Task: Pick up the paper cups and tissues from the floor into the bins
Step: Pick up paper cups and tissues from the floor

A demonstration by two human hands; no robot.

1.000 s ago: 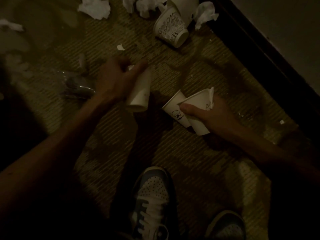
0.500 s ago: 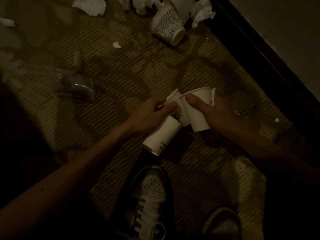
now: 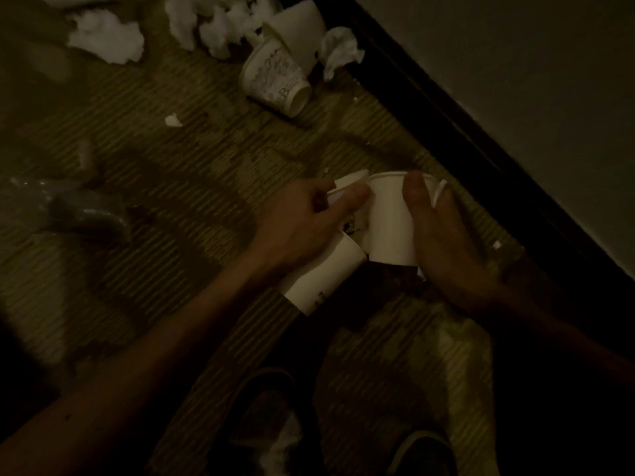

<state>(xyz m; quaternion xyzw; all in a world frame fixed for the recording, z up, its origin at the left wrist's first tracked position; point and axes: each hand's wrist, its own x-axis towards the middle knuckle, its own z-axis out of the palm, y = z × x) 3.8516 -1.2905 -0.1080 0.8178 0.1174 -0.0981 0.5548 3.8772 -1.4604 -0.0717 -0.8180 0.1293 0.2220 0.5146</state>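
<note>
head | left hand [image 3: 305,228] curls round a white paper cup [image 3: 323,280] — print near its base too dim to read | right hand [image 3: 443,242] grips a second cup [image 3: 390,218], thumb across its wall, touching the first, low over the floor [image 3: 171,207] | printed cup [image 3: 275,80] lies on its side beyond — a "B" readable | crumpled tissues [image 3: 106,39] beside it

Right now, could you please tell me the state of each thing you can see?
left hand: grips the lower cup
right hand: grips the plain cup
lower cup: held, tilted
plain cup: held by its side
middle cup: between them, left hand touching its rim
printed cup: lying on its side on the floor
tissues: crumpled, on the floor
</note>
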